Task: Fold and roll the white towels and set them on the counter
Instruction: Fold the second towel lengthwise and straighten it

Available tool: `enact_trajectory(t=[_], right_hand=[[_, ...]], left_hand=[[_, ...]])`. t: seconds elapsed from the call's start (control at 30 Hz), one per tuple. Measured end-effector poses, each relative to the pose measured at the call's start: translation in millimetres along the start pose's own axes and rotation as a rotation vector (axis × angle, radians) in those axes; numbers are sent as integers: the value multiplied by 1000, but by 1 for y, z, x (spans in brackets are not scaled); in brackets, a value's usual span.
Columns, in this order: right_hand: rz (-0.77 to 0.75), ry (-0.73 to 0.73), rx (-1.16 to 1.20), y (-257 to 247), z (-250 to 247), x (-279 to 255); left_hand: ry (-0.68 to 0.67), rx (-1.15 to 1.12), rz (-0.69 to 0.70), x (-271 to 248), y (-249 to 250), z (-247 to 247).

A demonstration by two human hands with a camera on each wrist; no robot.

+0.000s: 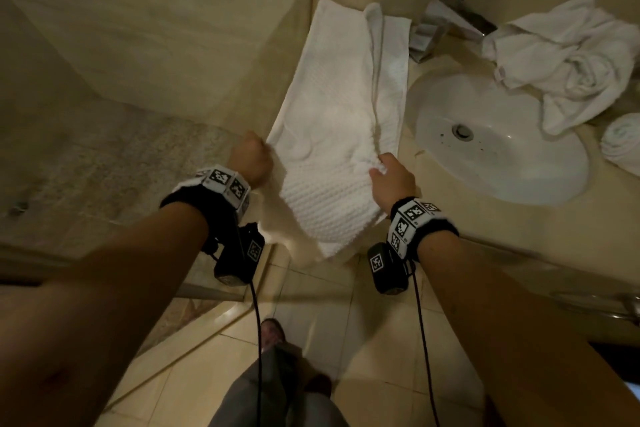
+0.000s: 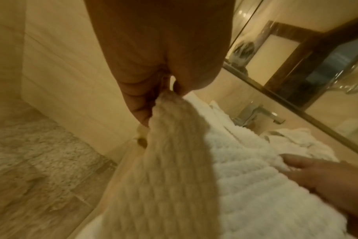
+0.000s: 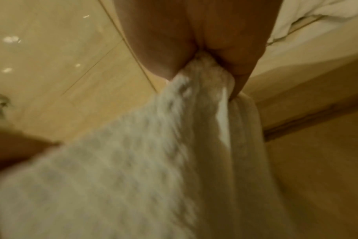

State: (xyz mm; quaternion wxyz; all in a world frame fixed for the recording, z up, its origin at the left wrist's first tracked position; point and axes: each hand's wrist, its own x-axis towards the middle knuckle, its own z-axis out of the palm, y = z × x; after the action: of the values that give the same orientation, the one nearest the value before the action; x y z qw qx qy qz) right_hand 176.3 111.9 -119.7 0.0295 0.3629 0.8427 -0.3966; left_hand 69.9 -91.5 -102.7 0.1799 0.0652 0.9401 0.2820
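Note:
A long white towel [image 1: 337, 107] lies lengthwise on the beige counter [image 1: 433, 218], left of the sink, its near end hanging over the counter's front edge. My left hand [image 1: 251, 158] grips the towel's left edge in a fist, seen close in the left wrist view as the towel [image 2: 174, 161] pulled from my left hand [image 2: 153, 90]. My right hand [image 1: 389, 177] pinches a fold at the towel's right side; the right wrist view shows the cloth [image 3: 153, 161] bunched between thumb and fingers of my right hand [image 3: 204, 64].
A white sink basin [image 1: 502, 142] with a chrome faucet [image 1: 446, 21] sits right of the towel. A crumpled white towel [image 1: 571, 59] lies behind the basin and a rolled towel [image 1: 620, 142] at the far right. A glass shower wall [image 1: 156, 45] stands on the left.

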Motion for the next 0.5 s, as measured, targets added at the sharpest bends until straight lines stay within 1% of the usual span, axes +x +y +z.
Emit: enact_trajectory(t=[0.1, 0.2, 0.3, 0.37, 0.43, 0.5], right_hand=[[82, -20, 50, 4, -1, -2], [134, 1, 161, 3, 0, -7], [194, 53, 282, 7, -3, -11], [203, 97, 303, 8, -6, -13], [189, 179, 364, 9, -10, -11], [169, 272, 441, 9, -15, -8]], left_hand=[[-50, -36, -66, -11, -15, 17], [-1, -62, -89, -10, -28, 23], [23, -77, -125, -6, -27, 20], [46, -98, -74, -3, -22, 15], [93, -164, -8, -1, -17, 11], [169, -242, -10, 2, -11, 5]])
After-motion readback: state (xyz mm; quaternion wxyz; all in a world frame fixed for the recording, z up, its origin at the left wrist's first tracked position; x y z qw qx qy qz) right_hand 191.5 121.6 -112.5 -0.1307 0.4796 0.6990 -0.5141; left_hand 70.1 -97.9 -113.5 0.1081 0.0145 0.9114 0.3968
